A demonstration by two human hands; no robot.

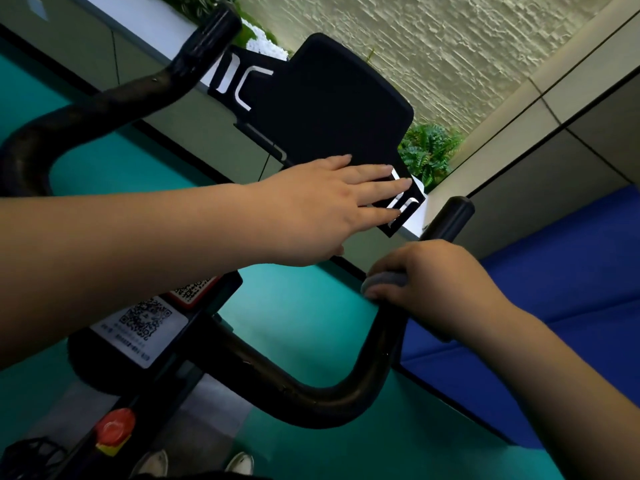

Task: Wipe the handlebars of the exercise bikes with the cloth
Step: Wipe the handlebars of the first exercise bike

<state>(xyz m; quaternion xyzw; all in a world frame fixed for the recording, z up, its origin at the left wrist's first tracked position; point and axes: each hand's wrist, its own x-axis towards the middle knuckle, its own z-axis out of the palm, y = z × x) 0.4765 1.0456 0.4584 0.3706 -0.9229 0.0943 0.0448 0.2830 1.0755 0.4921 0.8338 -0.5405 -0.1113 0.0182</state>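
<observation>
The view is tilted, looking down over the front of 1 exercise bike. Its black handlebar (363, 382) runs in a U shape across the lower middle of the frame and rises toward the right of centre, ending in a rounded tip at mid right. A second curved arm of the bar sweeps through the upper left.

The right hand (429, 289) sits at mid right, fingers curled round the rising part of the handlebar just below its tip. A grey cloth (382, 283) is bunched under those fingers, pressed between palm and bar, with only a small fold showing at the hand's left edge.

The left hand (318, 209) reaches in from the left across the centre of the frame. Its fingers are straight and spread, lying flat over the lower edge of the black console panel (329, 109), holding nothing.

At lower left, the bike's stem carries a white sticker with QR codes (145, 322) and, below it, a red knob (114, 427). 2 white shoes (239, 462) show at the bottom edge on the teal floor (294, 306). A blue mat (571, 289) fills the right side, and a green plant (429, 150) stands beyond the console.
</observation>
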